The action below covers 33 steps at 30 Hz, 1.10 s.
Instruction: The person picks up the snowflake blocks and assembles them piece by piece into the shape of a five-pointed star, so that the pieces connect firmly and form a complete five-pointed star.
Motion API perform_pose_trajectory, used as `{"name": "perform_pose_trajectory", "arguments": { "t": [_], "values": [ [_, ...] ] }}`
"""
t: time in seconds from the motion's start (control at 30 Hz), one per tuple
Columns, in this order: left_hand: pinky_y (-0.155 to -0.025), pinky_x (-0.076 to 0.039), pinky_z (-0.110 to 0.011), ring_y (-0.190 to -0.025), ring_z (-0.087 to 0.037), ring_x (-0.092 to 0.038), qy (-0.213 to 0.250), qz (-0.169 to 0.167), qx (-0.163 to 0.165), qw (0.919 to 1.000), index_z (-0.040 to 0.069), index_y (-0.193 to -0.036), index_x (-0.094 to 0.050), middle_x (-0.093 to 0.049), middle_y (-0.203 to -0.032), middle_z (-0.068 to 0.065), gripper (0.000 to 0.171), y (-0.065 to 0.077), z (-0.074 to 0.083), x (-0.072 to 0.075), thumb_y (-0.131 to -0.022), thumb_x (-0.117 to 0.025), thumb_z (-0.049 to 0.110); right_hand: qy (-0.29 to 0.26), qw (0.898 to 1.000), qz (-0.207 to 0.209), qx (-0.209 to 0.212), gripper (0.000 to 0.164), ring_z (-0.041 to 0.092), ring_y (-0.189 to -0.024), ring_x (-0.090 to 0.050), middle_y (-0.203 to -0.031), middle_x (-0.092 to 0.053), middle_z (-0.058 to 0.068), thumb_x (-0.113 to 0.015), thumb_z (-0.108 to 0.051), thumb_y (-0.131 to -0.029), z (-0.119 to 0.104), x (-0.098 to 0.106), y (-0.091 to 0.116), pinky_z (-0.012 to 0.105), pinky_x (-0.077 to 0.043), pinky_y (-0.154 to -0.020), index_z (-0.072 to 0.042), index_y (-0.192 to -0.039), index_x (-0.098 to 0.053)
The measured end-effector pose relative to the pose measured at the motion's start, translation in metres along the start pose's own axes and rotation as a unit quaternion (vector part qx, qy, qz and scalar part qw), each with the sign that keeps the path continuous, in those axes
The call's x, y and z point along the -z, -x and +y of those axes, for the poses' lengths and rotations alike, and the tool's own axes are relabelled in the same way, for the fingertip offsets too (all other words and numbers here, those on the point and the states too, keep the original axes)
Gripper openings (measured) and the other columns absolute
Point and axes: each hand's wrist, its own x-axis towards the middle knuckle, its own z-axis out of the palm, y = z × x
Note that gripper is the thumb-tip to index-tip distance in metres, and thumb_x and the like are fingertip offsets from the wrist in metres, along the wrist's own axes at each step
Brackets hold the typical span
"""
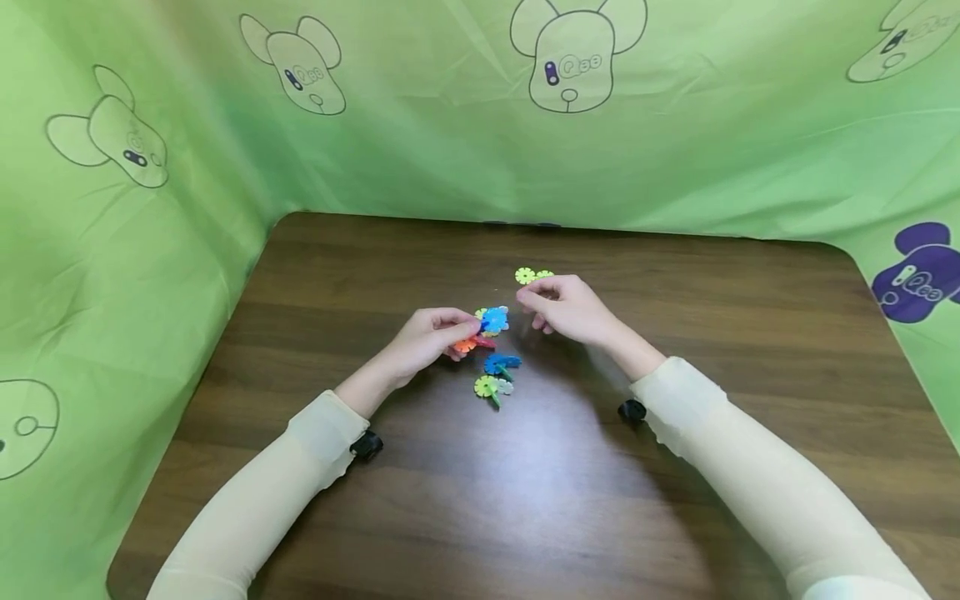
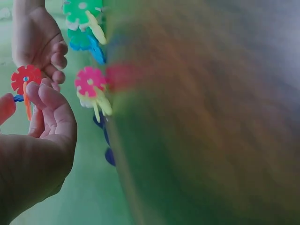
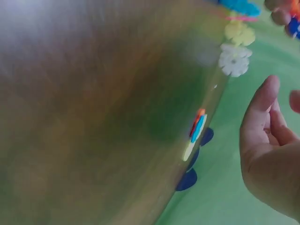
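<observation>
My left hand [image 1: 431, 337] pinches a small joined set of notched plastic snowflake discs. In the left wrist view, it includes a red disc [image 2: 19, 75], an orange disc [image 2: 26, 107] seen edge-on and a dark blue disc [image 2: 18, 98]. Just beyond those fingertips, a light blue disc [image 1: 495, 320] tops a cluster on the table. My right hand [image 1: 566, 308] hovers to the right of that cluster, fingers loosely bent. Nothing shows between its thumb and fingers in the right wrist view. Behind it lie yellow-green discs [image 1: 525, 276], partly hidden by the hand.
Nearer to me on the brown wooden table [image 1: 465, 500] lie a joined blue disc group [image 1: 501, 362] and a yellow-green and white group [image 1: 484, 386] with a green disc. A green printed cloth [image 1: 442, 142] hangs around the table's far and left sides.
</observation>
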Motion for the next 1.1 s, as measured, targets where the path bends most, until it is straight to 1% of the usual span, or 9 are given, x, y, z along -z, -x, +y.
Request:
{"name": "perform_pose_trajectory", "arguments": {
  "t": [0.1,0.23,0.33,0.47,0.63,0.8,0.93,1.0,1.1],
  "values": [
    [-0.073,-0.057,-0.027,-0.077,-0.016,-0.062,0.007,0.012,0.012,0.9998,-0.003,-0.125,-0.069,-0.069,-0.101,-0.008,0.032,0.005,-0.004,0.009,-0.104,-0.065,0.021,0.104,0.994,-0.002,0.017,0.033,0.024,-0.087,-0.069,-0.104,-0.074,0.009,-0.062,-0.034,-0.104,-0.001,-0.002,-0.014,0.038,-0.055,-0.078,-0.008,-0.121,-0.073],
    [-0.073,-0.057,-0.026,-0.075,-0.015,-0.061,0.018,0.025,0.021,0.9993,-0.003,-0.125,-0.069,-0.067,-0.100,-0.007,0.032,0.011,-0.006,0.017,-0.104,-0.064,0.021,0.201,0.978,-0.033,0.048,0.033,0.023,-0.095,-0.065,-0.107,-0.074,0.005,-0.065,-0.037,-0.101,-0.008,-0.009,-0.033,0.044,-0.051,-0.086,-0.009,-0.116,-0.076],
    [-0.071,-0.057,-0.026,-0.073,-0.015,-0.060,0.025,0.028,0.021,0.9991,-0.003,-0.125,-0.069,-0.067,-0.099,-0.006,0.032,0.013,-0.007,0.020,-0.104,-0.064,0.021,0.243,0.967,-0.070,0.036,0.037,0.023,-0.092,-0.066,-0.100,-0.074,0.004,-0.065,-0.042,-0.099,-0.015,-0.015,-0.046,0.044,-0.053,-0.085,-0.009,-0.111,-0.078],
    [-0.071,-0.057,-0.027,-0.072,-0.014,-0.060,0.029,0.030,0.020,0.9989,-0.003,-0.124,-0.069,-0.067,-0.099,-0.007,0.031,0.013,-0.008,0.021,-0.104,-0.064,0.020,0.261,0.958,-0.115,-0.002,0.036,0.022,-0.089,-0.067,-0.095,-0.074,0.002,-0.066,-0.041,-0.097,-0.021,-0.021,-0.057,0.042,-0.054,-0.083,-0.009,-0.106,-0.079],
    [-0.071,-0.057,-0.027,-0.073,-0.014,-0.061,0.024,0.029,0.016,0.9992,-0.004,-0.125,-0.068,-0.068,-0.103,-0.008,0.032,0.014,-0.006,0.021,-0.105,-0.063,0.020,0.239,0.960,-0.143,-0.013,0.030,0.020,-0.083,-0.063,-0.095,-0.073,0.005,-0.066,-0.032,-0.097,-0.020,-0.022,-0.062,0.038,-0.052,-0.078,-0.006,-0.104,-0.078],
    [-0.070,-0.057,-0.027,-0.071,-0.015,-0.060,0.028,0.020,0.018,0.9992,-0.002,-0.125,-0.069,-0.067,-0.099,-0.008,0.031,0.010,-0.005,0.017,-0.104,-0.064,0.021,0.172,0.975,-0.141,-0.009,0.023,0.015,-0.070,-0.052,-0.090,-0.070,0.004,-0.066,-0.025,-0.095,-0.012,-0.015,-0.058,0.032,-0.044,-0.071,-0.008,-0.081,-0.069],
    [-0.069,-0.058,-0.028,-0.069,-0.015,-0.061,0.035,0.005,0.019,0.9992,-0.002,-0.125,-0.069,-0.067,-0.098,-0.007,0.032,0.006,-0.004,0.013,-0.104,-0.065,0.022,0.115,0.989,-0.092,-0.012,0.024,0.016,-0.074,-0.048,-0.088,-0.065,0.003,-0.067,-0.025,-0.095,-0.008,-0.005,-0.048,0.033,-0.040,-0.073,-0.007,-0.079,-0.066],
    [-0.069,-0.058,-0.028,-0.068,-0.016,-0.062,0.039,-0.004,0.017,0.9991,-0.002,-0.126,-0.068,-0.067,-0.095,-0.008,0.032,0.004,-0.004,0.010,-0.103,-0.066,0.021,0.082,0.995,-0.056,-0.018,0.022,0.016,-0.077,-0.049,-0.086,-0.064,0.002,-0.066,-0.027,-0.095,-0.006,0.001,-0.041,0.033,-0.040,-0.072,-0.007,-0.087,-0.071],
    [-0.069,-0.058,-0.029,-0.068,-0.018,-0.063,0.041,-0.018,0.010,0.9989,-0.002,-0.126,-0.068,-0.066,-0.091,-0.009,0.033,0.000,-0.004,0.007,-0.103,-0.066,0.021,-0.001,0.999,-0.012,-0.030,0.025,0.014,-0.072,-0.048,-0.080,-0.062,0.000,-0.066,-0.024,-0.097,-0.006,0.009,-0.030,0.030,-0.040,-0.066,0.000,-0.095,-0.073]
  ]
}}
